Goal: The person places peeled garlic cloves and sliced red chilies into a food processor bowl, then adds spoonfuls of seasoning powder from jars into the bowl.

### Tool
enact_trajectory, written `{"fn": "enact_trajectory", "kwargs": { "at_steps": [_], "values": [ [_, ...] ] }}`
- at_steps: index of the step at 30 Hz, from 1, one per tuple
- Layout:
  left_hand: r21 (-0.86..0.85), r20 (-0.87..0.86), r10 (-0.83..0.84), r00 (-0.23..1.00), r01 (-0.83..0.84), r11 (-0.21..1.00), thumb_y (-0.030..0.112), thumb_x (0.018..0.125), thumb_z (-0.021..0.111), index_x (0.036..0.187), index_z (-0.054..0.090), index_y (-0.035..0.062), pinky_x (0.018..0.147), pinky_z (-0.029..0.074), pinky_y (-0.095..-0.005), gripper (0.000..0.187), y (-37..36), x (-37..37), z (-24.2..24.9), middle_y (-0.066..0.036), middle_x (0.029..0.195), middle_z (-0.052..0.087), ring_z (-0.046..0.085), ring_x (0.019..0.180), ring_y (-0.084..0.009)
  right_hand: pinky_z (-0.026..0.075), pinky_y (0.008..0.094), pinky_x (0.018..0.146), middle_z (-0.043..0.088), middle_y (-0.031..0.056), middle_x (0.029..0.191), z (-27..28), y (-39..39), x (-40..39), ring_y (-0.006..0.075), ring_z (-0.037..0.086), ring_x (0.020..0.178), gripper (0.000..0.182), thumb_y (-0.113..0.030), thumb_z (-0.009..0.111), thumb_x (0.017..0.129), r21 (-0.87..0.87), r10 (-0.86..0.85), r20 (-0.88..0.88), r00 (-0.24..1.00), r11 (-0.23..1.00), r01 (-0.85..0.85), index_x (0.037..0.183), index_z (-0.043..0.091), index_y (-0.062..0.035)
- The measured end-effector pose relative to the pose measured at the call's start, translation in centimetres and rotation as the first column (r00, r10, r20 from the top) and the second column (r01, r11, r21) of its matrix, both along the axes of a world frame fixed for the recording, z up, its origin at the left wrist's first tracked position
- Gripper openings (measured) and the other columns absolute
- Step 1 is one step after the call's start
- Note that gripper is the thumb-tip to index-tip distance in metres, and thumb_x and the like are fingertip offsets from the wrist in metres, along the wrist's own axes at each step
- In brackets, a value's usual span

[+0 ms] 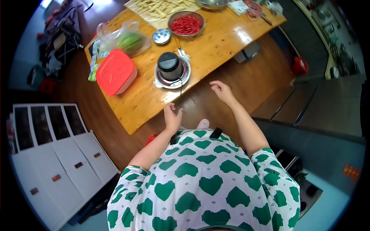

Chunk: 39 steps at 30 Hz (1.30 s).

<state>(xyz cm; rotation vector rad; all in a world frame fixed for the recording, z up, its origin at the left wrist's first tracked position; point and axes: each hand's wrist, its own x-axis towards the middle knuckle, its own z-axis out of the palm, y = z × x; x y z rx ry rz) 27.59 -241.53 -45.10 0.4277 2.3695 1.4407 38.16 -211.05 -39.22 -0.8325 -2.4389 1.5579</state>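
My left hand (172,115) is near the front edge of the wooden table (146,104), fingers partly curled and thumb apart, holding nothing. To the right, my right hand (221,91) hangs over the floor beyond the table edge, its fingers loosely bent and empty. Closest to both hands stands a black-lidded appliance (169,66) inside a silver metal bowl (185,79), with a dark cord running over the table edge. Left of it sits a white container with a red lid (115,72). Behind are a small patterned dish (161,36) and a steel bowl of red chili peppers (186,25).
A plastic bag holds a green striped melon (130,41) at the table's left. Pale strips (160,9) lie on a mat at the far side. White drawers (69,161) stand left, dark cabinets (308,102) right. A red bucket (299,66) is on the floor.
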Motion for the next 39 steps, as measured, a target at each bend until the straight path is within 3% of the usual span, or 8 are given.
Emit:
{"fn": "enact_trajectory", "kwargs": {
  "at_steps": [6, 12, 17, 22, 26, 31, 35, 39],
  "values": [
    [-0.143, 0.243, 0.135, 0.961, -0.102, 0.984, 0.036, 0.088, 0.082, 0.158, 0.031, -0.0014, 0.107, 0.047, -0.0397, 0.094, 5.2, -0.7, -3.8, -0.029, 0.143, 0.052, 0.057, 0.129, -0.0356, 0.053, 0.0264, 0.083, 0.071, 0.0, 0.1, -6.5, -1.6, 8.8, 0.0089, 0.061, 0.086, 0.026, -0.012, 0.067, 0.098, -0.232, -0.147, 0.06, 0.987, 0.96, 0.157, 0.124, 0.07, -0.008],
    [-0.027, 0.541, -0.001, 0.841, 0.019, 0.999, 0.049, 0.112, 0.037, 0.136, 0.062, 0.0064, 0.114, 0.039, -0.0376, 0.055, 7.5, -1.9, -5.4, -0.018, 0.138, 0.062, 0.055, 0.132, -0.0273, 0.055, 0.0342, 0.087, 0.073, 0.0085, 0.111, -9.1, -6.3, 12.6, 0.0166, 0.067, 0.097, 0.033, -0.022, 0.063, 0.103, -0.494, -0.228, 0.199, 0.953, 0.816, 0.299, 0.133, 0.064, -0.0086],
    [0.135, 0.88, -0.133, 0.456, 0.028, 0.99, 0.051, 0.114, 0.021, 0.141, 0.053, 0.0027, 0.111, 0.046, -0.0374, 0.064, 7.6, 0.4, 5.3, -0.021, 0.143, 0.06, 0.06, 0.129, -0.0283, 0.057, 0.0404, 0.097, 0.069, 0.0204, 0.129, -7.6, -12.0, 11.4, 0.0283, 0.069, 0.117, 0.068, -0.05, 0.052, 0.108, -0.786, -0.331, 0.457, 0.826, 0.283, 0.549, 0.159, 0.033, -0.0093],
    [0.205, 0.973, -0.221, 0.066, 0.193, 0.959, 0.041, 0.114, 0.03, 0.124, 0.057, 0.0042, 0.095, 0.059, -0.041, 0.046, 5.8, -2.7, 8.5, -0.025, 0.133, 0.067, 0.069, 0.116, -0.0335, 0.043, 0.0537, 0.115, 0.052, 0.0277, 0.15, -9.7, -15.0, 8.7, 0.04, 0.055, 0.136, 0.104, -0.076, 0.032, 0.1, -0.91, -0.58, 0.357, 0.732, -0.391, 0.134, 0.165, -0.001, -0.0014],
    [0.2, 0.979, -0.196, -0.049, 0.373, 0.906, 0.038, 0.113, 0.036, 0.104, 0.061, 0.0074, 0.092, 0.061, -0.0426, 0.041, 4.1, -6.1, 9.2, -0.025, 0.12, 0.073, 0.073, 0.109, -0.0361, 0.053, 0.0491, 0.104, 0.065, 0.0215, 0.125, -4.6, -13.0, 8.0, 0.0363, 0.066, 0.115, 0.088, -0.069, 0.038, 0.104, -0.911, -0.907, 0.408, 0.099, -0.412, -0.027, 0.152, 0.027, 0.0038],
    [0.163, 0.985, -0.167, -0.029, 0.433, 0.886, 0.037, 0.113, 0.035, 0.096, 0.062, 0.0098, 0.089, 0.063, -0.0431, 0.042, 2.6, -9.9, 7.1, -0.025, 0.116, 0.074, 0.073, 0.108, -0.0365, 0.051, 0.0319, 0.073, 0.063, 0.0071, 0.09, -6.5, -8.7, 17.0, 0.0153, 0.053, 0.069, 0.037, -0.05, 0.052, 0.107, -0.933, -0.91, 0.348, -0.225, -0.313, -0.177, 0.108, 0.052, -0.0136],
    [0.085, 0.992, -0.113, 0.052, 0.382, 0.92, 0.041, 0.114, 0.032, 0.102, 0.059, 0.009, 0.085, 0.063, -0.0374, 0.043, 2.4, -12.6, 4.9, -0.025, 0.118, 0.074, 0.074, 0.105, -0.0334, 0.037, 0.0279, 0.054, 0.047, -0.0008, 0.072, -2.8, -9.9, 27.1, 0.0101, 0.038, 0.054, 0.027, -0.042, 0.048, 0.111, -0.992, -0.907, 0.088, -0.411, -0.119, 0.051, 0.104, 0.05, -0.0158],
    [0.195, 0.979, -0.205, -0.019, 0.397, 0.897, 0.06, 0.11, 0.03, 0.133, 0.054, 0.0069, 0.08, 0.062, -0.034, 0.062, 2.8, -13.1, 3.8, -0.021, 0.126, 0.072, 0.074, 0.098, -0.0263, 0.038, 0.0263, 0.055, 0.052, 0.0019, 0.076, 3.6, -14.5, 29.8, 0.0105, 0.04, 0.054, 0.024, -0.036, 0.044, 0.113, -0.911, -0.859, 0.079, -0.507, -0.268, 0.313, 0.114, 0.054, -0.0141]
  ]
}}
